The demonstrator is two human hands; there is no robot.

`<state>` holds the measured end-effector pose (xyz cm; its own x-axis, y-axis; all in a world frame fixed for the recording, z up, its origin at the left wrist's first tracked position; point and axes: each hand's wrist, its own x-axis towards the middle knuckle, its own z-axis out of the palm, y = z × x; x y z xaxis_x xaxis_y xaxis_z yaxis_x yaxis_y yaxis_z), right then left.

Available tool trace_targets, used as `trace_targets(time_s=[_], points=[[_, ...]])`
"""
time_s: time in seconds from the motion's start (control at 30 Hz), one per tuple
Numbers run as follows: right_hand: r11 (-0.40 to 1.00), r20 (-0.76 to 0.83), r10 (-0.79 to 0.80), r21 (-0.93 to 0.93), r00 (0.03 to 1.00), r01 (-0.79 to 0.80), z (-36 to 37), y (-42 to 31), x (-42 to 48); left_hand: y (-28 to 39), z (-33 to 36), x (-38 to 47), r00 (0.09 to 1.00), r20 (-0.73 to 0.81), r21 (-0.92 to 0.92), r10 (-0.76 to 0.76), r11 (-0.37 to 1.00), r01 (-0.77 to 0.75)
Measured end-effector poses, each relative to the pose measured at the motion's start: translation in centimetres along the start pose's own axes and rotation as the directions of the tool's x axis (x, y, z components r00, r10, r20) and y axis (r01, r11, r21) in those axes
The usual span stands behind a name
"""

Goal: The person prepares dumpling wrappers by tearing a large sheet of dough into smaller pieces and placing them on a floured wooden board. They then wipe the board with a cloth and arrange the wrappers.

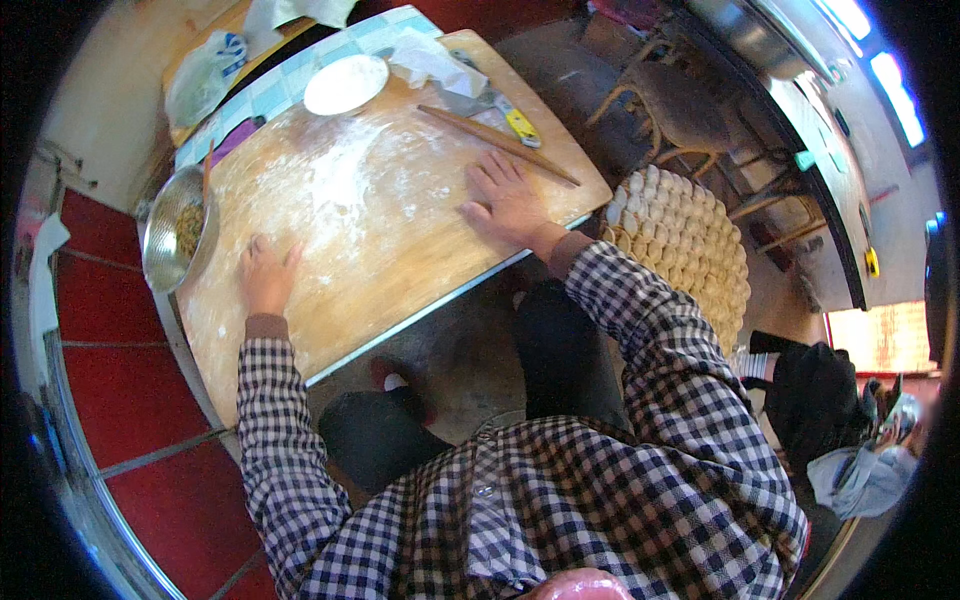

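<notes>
My left hand (268, 277) rests on the floured wooden board (390, 270) near its left side, fingers apart and nothing in them. Toward the board's right edge, my right hand (506, 196) lies spread on the wood, also holding nothing. Just beyond its fingertips is a tapered wooden rolling pin (499, 145), lying at a slant. Loose white flour (337, 172) is scattered across the middle. A metal bowl (161, 251) with a brownish-green chopped filling (189, 229) stands at the left edge, a stick-like wooden utensil leaning in it.
A round tray of dumplings (686, 251) sits right of the board. Along the far side are a plate of flour (346, 84), white tissue (435, 64) and a yellow-handled tool (521, 127). A wooden chair (675, 105) stands beyond, and a plastic bag (202, 82) lies far left.
</notes>
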<state>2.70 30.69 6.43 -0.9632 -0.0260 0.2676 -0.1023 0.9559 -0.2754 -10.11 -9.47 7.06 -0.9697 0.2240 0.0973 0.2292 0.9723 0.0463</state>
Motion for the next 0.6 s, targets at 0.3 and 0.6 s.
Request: trace_targets(time_s=[0.3,0.6], points=[[0.996,0.001,-0.024,-0.084,1.000,0.024,0.1,-0.4,0.4,0.5,-2.3,-0.7,0.997,-0.012,-0.050,-0.074,0.996,0.073],[0.989,0.024,-0.020,-0.146,1.000,0.024,0.1,-0.4,0.3,-0.7,-1.9,-0.3,0.998,-0.002,-0.071,-0.067,0.995,0.067]])
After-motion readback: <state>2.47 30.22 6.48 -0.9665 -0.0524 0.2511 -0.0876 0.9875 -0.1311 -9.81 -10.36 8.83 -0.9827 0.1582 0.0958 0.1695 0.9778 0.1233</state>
